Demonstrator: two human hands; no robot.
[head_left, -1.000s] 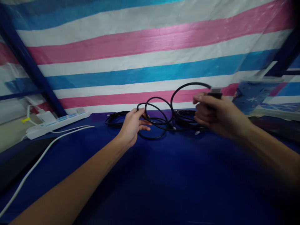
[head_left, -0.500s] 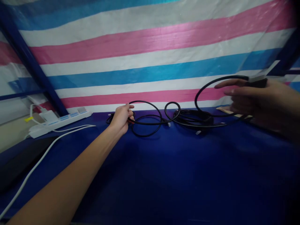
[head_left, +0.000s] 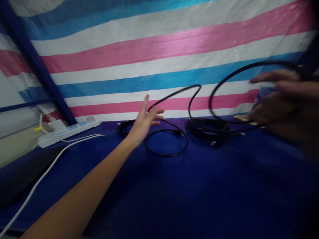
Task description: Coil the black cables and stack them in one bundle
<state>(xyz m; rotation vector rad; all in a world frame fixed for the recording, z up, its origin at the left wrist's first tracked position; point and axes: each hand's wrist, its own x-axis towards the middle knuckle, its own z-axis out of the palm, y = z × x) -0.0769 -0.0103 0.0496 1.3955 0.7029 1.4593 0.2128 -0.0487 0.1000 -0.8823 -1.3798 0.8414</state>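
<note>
I see the left hand (head_left: 143,126) has let go of the black cable (head_left: 195,86), its fingers now splayed. The right hand (head_left: 286,96) has swung farther right, drawing the cable's arc higher. The small middle loop has opened into 1 raised bend, and the ring on the tabletop has spread nearer.

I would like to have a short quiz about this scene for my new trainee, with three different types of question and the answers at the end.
1. True or false: the fingers of the left hand are spread apart.
2. Fill in: the right hand, blurred in the picture, holds a black ____.
3. In the picture, the white power strip lies: A) left of the left hand; B) between the two hands; C) right of the right hand.

Key: 1. True; 2. cable; 3. A
</note>
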